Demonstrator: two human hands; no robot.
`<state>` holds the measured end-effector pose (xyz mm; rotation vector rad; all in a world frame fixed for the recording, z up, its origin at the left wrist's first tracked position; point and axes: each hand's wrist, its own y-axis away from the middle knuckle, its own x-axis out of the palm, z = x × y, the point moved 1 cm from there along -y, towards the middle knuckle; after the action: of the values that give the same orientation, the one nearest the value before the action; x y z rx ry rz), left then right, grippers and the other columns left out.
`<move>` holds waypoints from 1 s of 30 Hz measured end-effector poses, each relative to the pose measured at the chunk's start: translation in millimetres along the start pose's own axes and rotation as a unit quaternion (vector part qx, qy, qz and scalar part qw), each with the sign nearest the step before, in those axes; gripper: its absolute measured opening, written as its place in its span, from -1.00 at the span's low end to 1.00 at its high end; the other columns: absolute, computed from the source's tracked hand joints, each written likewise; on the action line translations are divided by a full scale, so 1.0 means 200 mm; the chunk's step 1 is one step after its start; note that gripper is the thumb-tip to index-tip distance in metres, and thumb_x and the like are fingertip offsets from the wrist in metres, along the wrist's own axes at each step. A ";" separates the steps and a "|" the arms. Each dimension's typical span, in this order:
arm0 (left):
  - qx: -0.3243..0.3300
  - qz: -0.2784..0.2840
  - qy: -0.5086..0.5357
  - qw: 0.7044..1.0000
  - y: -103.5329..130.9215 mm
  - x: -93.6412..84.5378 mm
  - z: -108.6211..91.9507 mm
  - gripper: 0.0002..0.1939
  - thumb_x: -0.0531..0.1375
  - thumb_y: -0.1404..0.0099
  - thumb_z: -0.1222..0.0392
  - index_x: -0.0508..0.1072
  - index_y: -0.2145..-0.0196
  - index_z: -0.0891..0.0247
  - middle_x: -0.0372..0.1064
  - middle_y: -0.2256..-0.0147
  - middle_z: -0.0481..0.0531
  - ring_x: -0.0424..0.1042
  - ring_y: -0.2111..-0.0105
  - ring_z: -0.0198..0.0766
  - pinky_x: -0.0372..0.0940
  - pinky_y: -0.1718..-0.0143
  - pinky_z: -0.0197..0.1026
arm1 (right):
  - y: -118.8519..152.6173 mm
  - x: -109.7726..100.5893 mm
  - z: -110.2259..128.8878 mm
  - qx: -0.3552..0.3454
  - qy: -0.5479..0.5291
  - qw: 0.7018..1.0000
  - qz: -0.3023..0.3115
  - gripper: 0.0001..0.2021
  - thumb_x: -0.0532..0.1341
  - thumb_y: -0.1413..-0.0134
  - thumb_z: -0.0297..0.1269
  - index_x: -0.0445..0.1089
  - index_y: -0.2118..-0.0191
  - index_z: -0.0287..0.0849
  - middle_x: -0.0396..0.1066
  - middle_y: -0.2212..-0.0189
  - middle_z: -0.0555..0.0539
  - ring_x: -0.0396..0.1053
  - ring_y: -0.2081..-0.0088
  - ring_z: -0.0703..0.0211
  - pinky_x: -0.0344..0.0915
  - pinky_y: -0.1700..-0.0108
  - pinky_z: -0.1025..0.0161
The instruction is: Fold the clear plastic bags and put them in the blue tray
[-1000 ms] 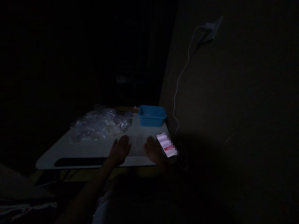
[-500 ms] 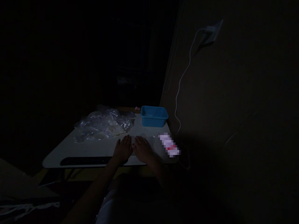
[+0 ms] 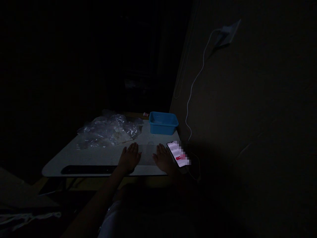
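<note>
A thin clear plastic sheet or bag point(image 3: 148, 153) lies flat on the white table point(image 3: 96, 157), faint in the dim light. My left hand point(image 3: 130, 158) rests palm down at its left side, fingers stretched forward. At its right side, my right hand point(image 3: 162, 158) lies palm down too, with its fingers extended and the thumb pointing inward. Neither hand grips anything. Just right of my right hand is a phone point(image 3: 177, 153) with a lit screen, partly pixelated.
Crumpled clear plastic bags point(image 3: 109, 130) are heaped at the back left. A blue basket point(image 3: 163, 129) stands at the back right, beside a small pinkish item point(image 3: 145, 114). A white cable point(image 3: 190, 92) hangs from the wall socket point(image 3: 228, 34).
My right hand has slid right, away from my left hand, towards the phone. More of the clear plastic between the hands shows. My left hand has hardly moved.
</note>
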<state>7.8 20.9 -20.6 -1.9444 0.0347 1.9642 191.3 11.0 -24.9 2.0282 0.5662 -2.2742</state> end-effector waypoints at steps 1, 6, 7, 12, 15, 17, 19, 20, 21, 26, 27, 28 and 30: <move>0.002 -0.004 0.001 1.000 0.00 0.00 0.00 -0.48 -0.22 -0.28 0.12 0.10 -0.10 0.46 -0.02 -0.14 0.24 -0.03 -0.14 -0.08 -0.08 -0.07 0.05 | 0.00 0.00 0.00 -0.001 0.000 1.000 -0.002 -0.42 -0.24 -0.18 -0.09 0.01 -0.14 -0.48 -0.09 -0.16 -0.32 -0.16 -0.19 0.00 -0.22 -0.15 0.04; 0.002 -0.022 0.008 1.000 0.02 -0.04 0.00 -0.53 -0.21 -0.29 0.12 0.21 -0.03 0.39 0.09 -0.10 0.23 0.02 -0.12 -0.05 -0.03 -0.04 0.06 | 0.01 -0.01 0.00 0.001 -0.008 1.000 -0.003 -0.42 -0.25 -0.18 -0.10 0.00 -0.14 -0.47 -0.09 -0.16 -0.31 -0.16 -0.19 0.01 -0.24 -0.16 0.05; -0.001 -0.029 0.011 1.000 0.02 -0.05 0.01 -0.54 -0.21 -0.29 0.13 0.24 -0.01 0.37 0.13 -0.08 0.23 0.04 -0.11 -0.04 -0.02 -0.03 0.07 | 0.00 0.00 0.00 0.003 -0.009 1.000 -0.001 -0.42 -0.25 -0.18 -0.09 0.00 -0.14 -0.47 -0.09 -0.17 -0.30 -0.17 -0.19 0.01 -0.25 -0.16 0.05; 0.013 -0.079 0.051 0.995 0.02 -0.04 0.03 -0.58 -0.20 -0.29 0.12 0.28 0.06 0.35 0.22 -0.01 0.24 0.07 -0.09 -0.05 0.07 0.02 0.05 | 0.00 0.00 0.00 0.014 -0.018 1.000 0.014 -0.41 -0.24 -0.17 -0.07 -0.02 -0.15 -0.46 -0.12 -0.17 -0.30 -0.18 -0.20 0.01 -0.26 -0.16 0.04; 0.032 -0.087 0.073 0.993 0.02 -0.01 0.03 -0.55 -0.21 -0.30 0.10 0.21 -0.01 0.34 0.16 -0.06 0.19 0.05 -0.10 -0.11 0.06 -0.02 -0.01 | 0.00 -0.01 0.00 0.013 -0.023 1.000 0.012 -0.41 -0.24 -0.17 -0.07 -0.02 -0.15 -0.45 -0.11 -0.17 -0.29 -0.19 -0.20 0.02 -0.26 -0.16 0.05; 0.051 -0.073 0.077 0.993 0.02 0.01 0.03 -0.53 -0.21 -0.30 0.07 0.16 -0.06 0.34 0.10 -0.10 0.18 0.03 -0.12 -0.13 0.03 -0.04 -0.04 | 0.00 -0.01 0.00 0.014 -0.026 1.000 0.010 -0.40 -0.24 -0.16 -0.06 -0.02 -0.16 -0.44 -0.11 -0.18 -0.28 -0.19 -0.20 0.03 -0.27 -0.16 0.06; 0.068 -0.056 0.073 0.993 0.02 0.02 0.02 -0.51 -0.21 -0.30 0.05 0.13 -0.09 0.32 0.07 -0.12 0.16 0.02 -0.13 -0.14 0.01 -0.06 -0.03 | 0.00 -0.01 0.00 0.016 -0.028 0.999 0.008 -0.41 -0.23 -0.16 -0.06 -0.02 -0.16 -0.43 -0.12 -0.18 -0.28 -0.20 -0.20 0.04 -0.28 -0.16 0.06; 0.071 -0.050 0.069 0.994 0.02 0.02 0.02 -0.51 -0.21 -0.30 0.05 0.12 -0.10 0.31 0.06 -0.12 0.16 0.02 -0.13 -0.15 0.00 -0.06 -0.02 | 0.00 -0.01 0.00 0.016 -0.029 0.999 0.010 -0.41 -0.23 -0.16 -0.06 -0.03 -0.16 -0.43 -0.13 -0.18 -0.28 -0.20 -0.20 0.04 -0.28 -0.16 0.06; 0.071 -0.045 0.063 0.994 0.02 0.02 0.02 -0.52 -0.20 -0.30 0.05 0.12 -0.10 0.30 0.06 -0.12 0.16 0.02 -0.12 -0.15 -0.01 -0.06 -0.01 | 0.00 -0.01 0.00 0.016 -0.030 0.999 0.012 -0.41 -0.23 -0.16 -0.07 -0.03 -0.16 -0.43 -0.13 -0.18 -0.27 -0.21 -0.20 0.04 -0.29 -0.16 0.05; 0.038 -0.035 0.032 0.998 0.02 0.01 0.01 -0.53 -0.16 -0.28 0.09 0.18 -0.06 0.36 0.09 -0.10 0.22 0.05 -0.11 -0.10 0.01 -0.04 0.01 | 0.00 -0.02 0.00 0.019 -0.039 0.999 0.026 -0.40 -0.24 -0.16 -0.08 -0.05 -0.16 -0.46 -0.16 -0.18 -0.29 -0.23 -0.21 0.02 -0.29 -0.16 0.05; 0.028 -0.039 0.028 0.998 0.02 0.00 0.01 -0.54 -0.15 -0.28 0.10 0.19 -0.05 0.38 0.11 -0.09 0.23 0.06 -0.10 -0.09 0.03 -0.04 0.01 | 0.00 -0.02 0.00 0.019 -0.040 0.999 0.028 -0.40 -0.24 -0.16 -0.08 -0.06 -0.16 -0.46 -0.16 -0.19 -0.30 -0.24 -0.21 0.02 -0.30 -0.17 0.05; 0.018 -0.046 0.027 0.998 0.02 -0.01 0.02 -0.54 -0.15 -0.28 0.10 0.22 -0.03 0.38 0.13 -0.08 0.24 0.08 -0.09 -0.09 0.04 -0.03 0.00 | 0.00 -0.02 0.00 0.019 -0.040 0.999 0.029 -0.40 -0.24 -0.16 -0.08 -0.06 -0.17 -0.46 -0.16 -0.19 -0.29 -0.24 -0.21 0.03 -0.31 -0.17 0.05; 0.009 -0.059 0.032 0.998 0.02 -0.02 0.03 -0.57 -0.14 -0.27 0.12 0.26 0.02 0.38 0.16 -0.06 0.24 0.10 -0.08 -0.10 0.07 -0.01 -0.02 | 0.00 -0.02 0.00 0.021 -0.041 0.999 0.029 -0.40 -0.24 -0.16 -0.08 -0.07 -0.17 -0.46 -0.17 -0.19 -0.29 -0.25 -0.21 0.03 -0.32 -0.17 0.05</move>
<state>1.6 17.4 -17.6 -1.9517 -0.0450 1.8188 191.5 9.3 -20.4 1.9314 0.4520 -2.3411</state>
